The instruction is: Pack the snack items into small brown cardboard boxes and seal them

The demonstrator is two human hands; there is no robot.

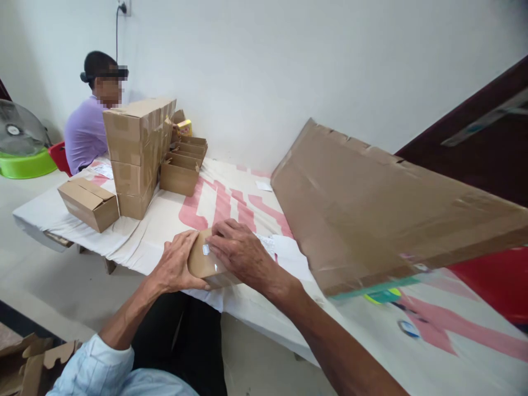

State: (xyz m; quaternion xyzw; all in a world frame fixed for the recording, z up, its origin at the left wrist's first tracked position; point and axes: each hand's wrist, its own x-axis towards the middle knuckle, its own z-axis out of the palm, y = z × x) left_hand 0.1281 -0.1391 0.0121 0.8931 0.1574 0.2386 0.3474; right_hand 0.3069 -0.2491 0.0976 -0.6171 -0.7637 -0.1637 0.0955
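A small brown cardboard box (205, 265) lies at the near edge of the cloth-covered table. My left hand (177, 261) grips its left end, thumb along the near side and fingers over the far side. A small white label (205, 249) with a dark border sits on the box's top. My right hand (239, 250) is over the right part of the box, its fingers curled and pressed together, with the fingertips just beside the label. Whatever those fingertips may pinch is hidden. Shiny spots on the box look like clear tape.
Taped cartons (130, 137) form a tall stack at left, with a closed box (88, 203) before it and open boxes (179, 176) behind. A large cardboard sheet (383, 209) leans at right; a tape roll (408, 329) lies near it. Beyond the stack sits a person (86, 129).
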